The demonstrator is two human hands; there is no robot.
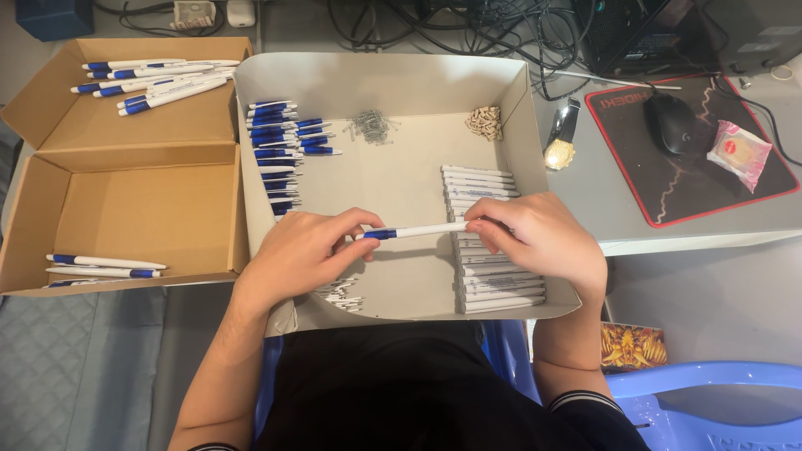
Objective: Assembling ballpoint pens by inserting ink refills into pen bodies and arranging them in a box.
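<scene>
Item: one white pen (418, 230) with a blue end, held level between both hands over the near part of a grey tray (510, 83).

Detail: the left hand (305, 250) pinches the blue end between thumb and fingers; the right hand (539, 238) pinches the white end, fingers curled. In the tray: white pen barrels (484, 184) stacked in a column at right, under the right hand; blue-and-white pen parts (280, 138) in a column at far left; a heap of small metal springs (372, 125) at far centre; a small pile of tan bits (484, 122) beside it; small white parts (342, 294) near the left hand. Left of the tray, an open brown cardboard box (142, 209) holds finished pens (154, 79) on its far flap and several more (104, 266) at its near edge. Right, on the desk (601, 209): a wristwatch (561, 138), a black mouse (672, 121) on a red-edged pad (668, 192), and a pink wrapped packet (739, 152).
</scene>
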